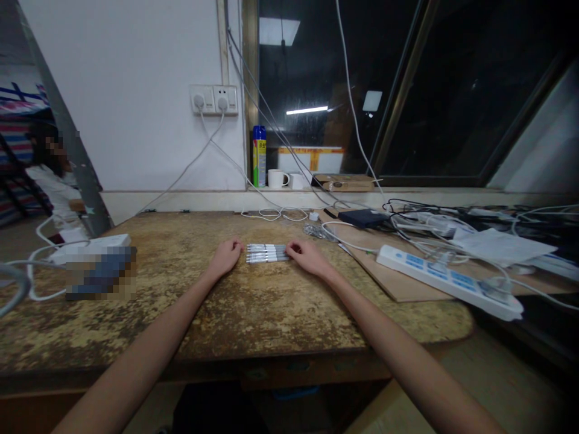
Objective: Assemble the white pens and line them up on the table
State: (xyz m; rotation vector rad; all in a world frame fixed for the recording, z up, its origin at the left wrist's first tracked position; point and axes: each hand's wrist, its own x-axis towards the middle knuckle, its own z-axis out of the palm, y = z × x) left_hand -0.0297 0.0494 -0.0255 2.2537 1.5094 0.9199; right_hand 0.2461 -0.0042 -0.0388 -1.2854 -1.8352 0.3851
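Closest to you, your bare left hand rests on the worn, patchy yellow-brown wooden bench, its fingers curled in together just beside the left end of a row of slim silver-and-white pens. The pens lie side by side, flat on the bench, between your two hands. Your bare right hand is at their right end, fingers curled against the ends of the pens; you cannot tell from here whether they are clamped on any of them. Well to the left of your left fingers sit a blurred dark blue object and, just behind it, a white power strip. To the right of your right fingers, a long white power strip with blue sockets lies partly over a flat brown board. Beyond your right fingertips are a small tangle of grey cable and, farther off, a flat dark blue box beside heaped cables. Farthest ahead, on the window ledge, stand a blue-capped yellow-and-green spray can, a white mug and a flat brown cardboard box.
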